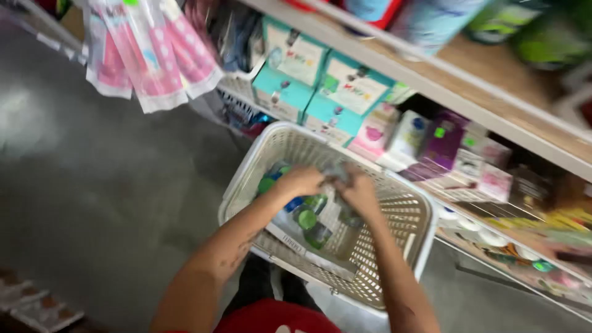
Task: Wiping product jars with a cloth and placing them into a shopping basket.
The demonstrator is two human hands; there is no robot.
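A cream plastic basket [246, 168] with slotted walls sits below me, in front of a shop shelf. Both my hands reach into it. My left hand [300, 180] and my right hand [356, 190] are closed together on a small greyish object [336, 172] that is too blurred to identify. Under the hands lie clear packs [311, 225] with green and blue round caps showing through. My forearms cross the basket's near rim.
The shelf behind the basket holds teal and white boxes [320, 92], pink and purple cartons [431, 145] and lower trays of small goods [524, 246]. Pink packets [148, 55] hang at upper left. Grey floor [92, 172] lies to the left.
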